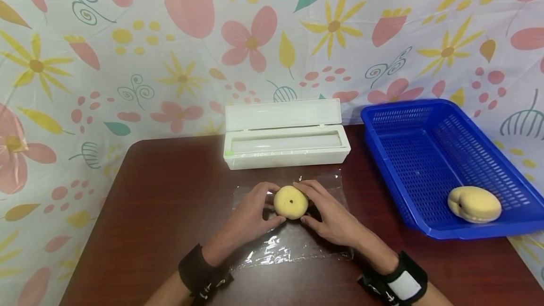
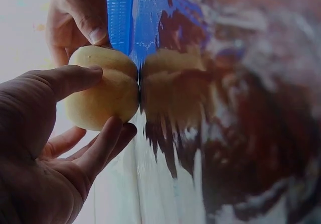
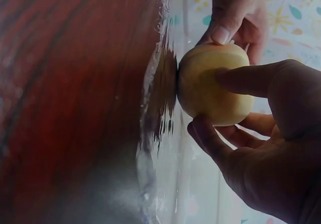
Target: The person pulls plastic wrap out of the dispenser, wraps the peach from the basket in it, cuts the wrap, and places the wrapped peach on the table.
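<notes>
A round yellow peach (image 1: pixel 291 202) with a small dark stem pit sits on a sheet of clear plastic wrap (image 1: pixel 282 248) spread over the table. From one side my left hand (image 1: pixel 254 210) holds it, thumb in front and fingers behind. My right hand (image 1: pixel 333 216) grips the opposite side in the same way. In the left wrist view the peach (image 2: pixel 108 96) shows a crease down its side, with its underside against the shiny wrap. Both thumbs press on the peach (image 3: pixel 205 101) in the right wrist view too.
Behind the wrap stands a white cling film box (image 1: pixel 289 158), lid raised, a roll inside. At the right a blue plastic basket (image 1: pixel 382 164) holds another yellow peach (image 1: pixel 480 204). A floral cloth (image 1: pixel 148 37) hangs behind the dark red-brown table (image 1: pixel 140 211).
</notes>
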`<state>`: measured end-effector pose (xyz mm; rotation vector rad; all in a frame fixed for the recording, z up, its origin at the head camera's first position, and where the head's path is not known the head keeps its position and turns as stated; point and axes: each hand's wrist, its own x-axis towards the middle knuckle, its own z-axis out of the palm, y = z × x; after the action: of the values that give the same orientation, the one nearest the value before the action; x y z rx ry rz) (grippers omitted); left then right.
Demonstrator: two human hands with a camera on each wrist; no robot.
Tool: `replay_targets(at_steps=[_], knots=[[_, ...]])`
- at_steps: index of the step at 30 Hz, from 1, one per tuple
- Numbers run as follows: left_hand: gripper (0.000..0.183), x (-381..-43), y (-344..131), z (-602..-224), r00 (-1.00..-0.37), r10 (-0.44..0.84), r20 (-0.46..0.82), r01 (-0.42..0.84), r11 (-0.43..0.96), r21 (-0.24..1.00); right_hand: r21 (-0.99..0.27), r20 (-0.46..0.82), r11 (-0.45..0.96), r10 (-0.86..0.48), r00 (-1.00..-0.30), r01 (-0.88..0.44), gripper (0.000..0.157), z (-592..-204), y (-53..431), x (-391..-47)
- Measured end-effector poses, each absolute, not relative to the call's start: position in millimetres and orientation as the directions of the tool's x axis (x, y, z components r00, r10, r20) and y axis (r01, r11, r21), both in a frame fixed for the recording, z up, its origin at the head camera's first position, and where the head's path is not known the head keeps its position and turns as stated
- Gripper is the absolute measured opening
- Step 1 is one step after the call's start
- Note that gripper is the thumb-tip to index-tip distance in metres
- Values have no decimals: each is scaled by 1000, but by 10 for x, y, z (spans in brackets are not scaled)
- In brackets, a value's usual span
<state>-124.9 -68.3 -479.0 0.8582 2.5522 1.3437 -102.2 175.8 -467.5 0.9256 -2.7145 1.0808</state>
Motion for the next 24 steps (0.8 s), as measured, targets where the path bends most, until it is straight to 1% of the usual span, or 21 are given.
replay_targets(at_steps=[14,24], knots=[[66,-1245,-686,-4791,-827,543,150,435,447,781,-600,285,568,-505,-814,-563,85,-4669,1757,-1020],[67,-1251,-680,-4784,-819,543,186,462,431,775,-600,280,569,-509,-814,-562,85,-4674,1760,-1029]])
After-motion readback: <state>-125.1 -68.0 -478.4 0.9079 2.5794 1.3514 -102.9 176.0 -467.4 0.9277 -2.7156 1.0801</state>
